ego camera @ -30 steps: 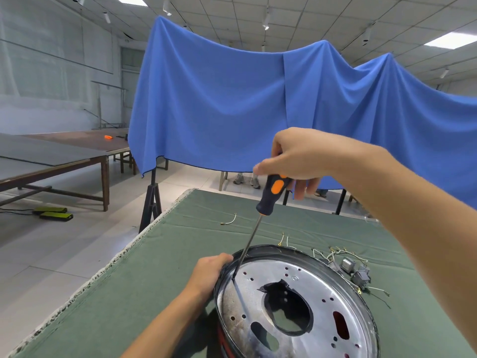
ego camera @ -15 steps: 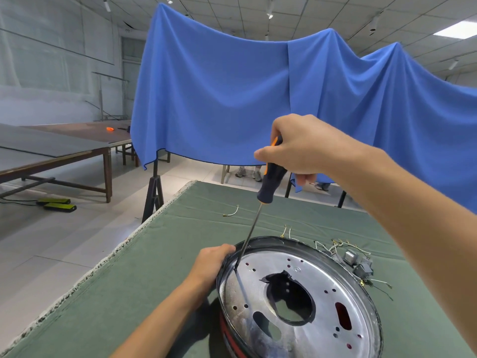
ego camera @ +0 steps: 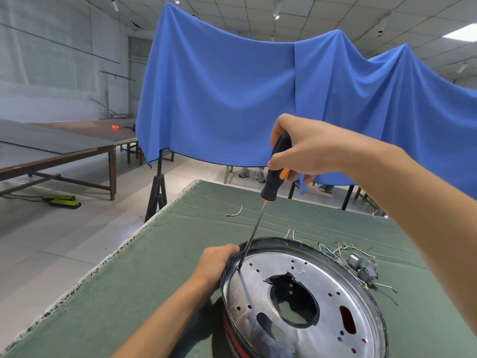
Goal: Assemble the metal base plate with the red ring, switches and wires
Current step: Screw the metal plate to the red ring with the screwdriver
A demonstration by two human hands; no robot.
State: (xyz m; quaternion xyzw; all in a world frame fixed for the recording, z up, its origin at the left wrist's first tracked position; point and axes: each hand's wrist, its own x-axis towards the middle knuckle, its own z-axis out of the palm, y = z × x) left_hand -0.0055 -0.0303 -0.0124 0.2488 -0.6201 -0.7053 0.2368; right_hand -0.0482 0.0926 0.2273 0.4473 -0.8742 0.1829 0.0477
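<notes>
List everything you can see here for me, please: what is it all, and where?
metal plate: one, silver, near end of the table, on the red ring
red ring: one, red, under the plate
screwdriver: one, black and orange, tip at the plate's left rim
switches: a few, grey, right of the plate, among wires
loose wire: one, pale, far on the table
table: one, green cover
cloth: blue, hung behind
left hand: grips the plate's rim
right hand: grips the screwdriver handle
</notes>
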